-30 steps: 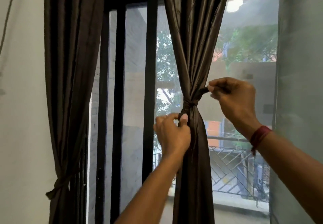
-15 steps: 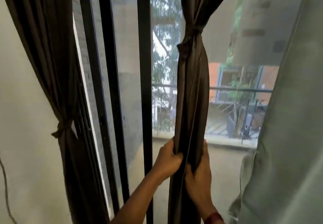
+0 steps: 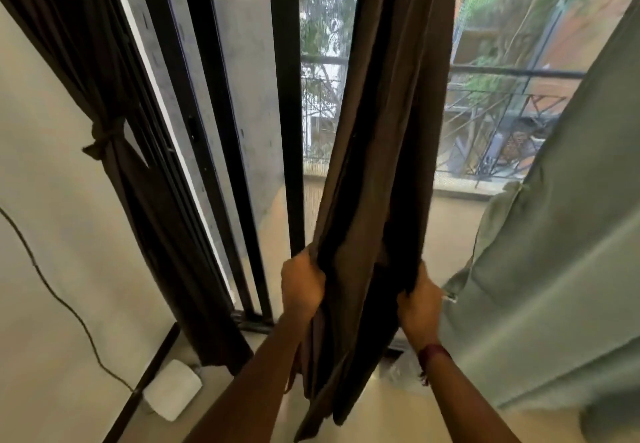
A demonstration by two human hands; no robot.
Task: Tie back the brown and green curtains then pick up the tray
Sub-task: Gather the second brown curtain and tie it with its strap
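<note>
— Two hands on the brown curtain [image 3: 384, 152]?
— Yes. The left hand [image 3: 302, 287] has its fingers closed on the left edge, the right hand [image 3: 419, 306] grips the right edge, low down before the window [image 3: 287, 96].
— The others?
— A tied curtain [image 3: 114, 152] hangs left; the green curtain [image 3: 554, 252] hangs loose just right

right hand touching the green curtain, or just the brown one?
Cannot tell. Head view: right hand grips the brown curtain; the green curtain borders it, no plain gap.

Left hand [image 3: 302, 285] and right hand [image 3: 419, 305] clenched, forearms outstretched.
</note>
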